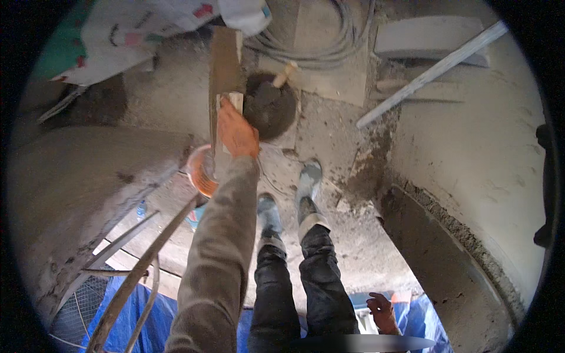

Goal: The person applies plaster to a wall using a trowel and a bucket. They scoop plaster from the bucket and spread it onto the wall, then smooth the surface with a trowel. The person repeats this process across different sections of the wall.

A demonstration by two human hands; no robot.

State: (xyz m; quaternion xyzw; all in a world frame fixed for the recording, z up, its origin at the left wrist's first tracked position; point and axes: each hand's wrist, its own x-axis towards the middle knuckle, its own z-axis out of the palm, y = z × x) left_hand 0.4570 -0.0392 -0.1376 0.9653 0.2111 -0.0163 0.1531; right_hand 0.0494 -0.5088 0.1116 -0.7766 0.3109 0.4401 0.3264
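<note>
My left hand, at the end of an outstretched grey sleeve, is closed on the wooden handle of a long, mortar-smeared wooden float. The fingers wrap around the grip, partly hidden behind the back of the hand. Just right of the float stands a round bucket of dark wet mortar. A trowel's wooden handle sticks up out of that mortar; its blade is mostly covered. Low on the right, beside my leg, my right hand hangs with loosely bent fingers apart and nothing visible in them.
An orange-rimmed bucket sits below my left wrist. Coiled cable and white sacks lie at the far side. A pale pole leans at the right by a plastered curved surface. Metal bars rise at the lower left.
</note>
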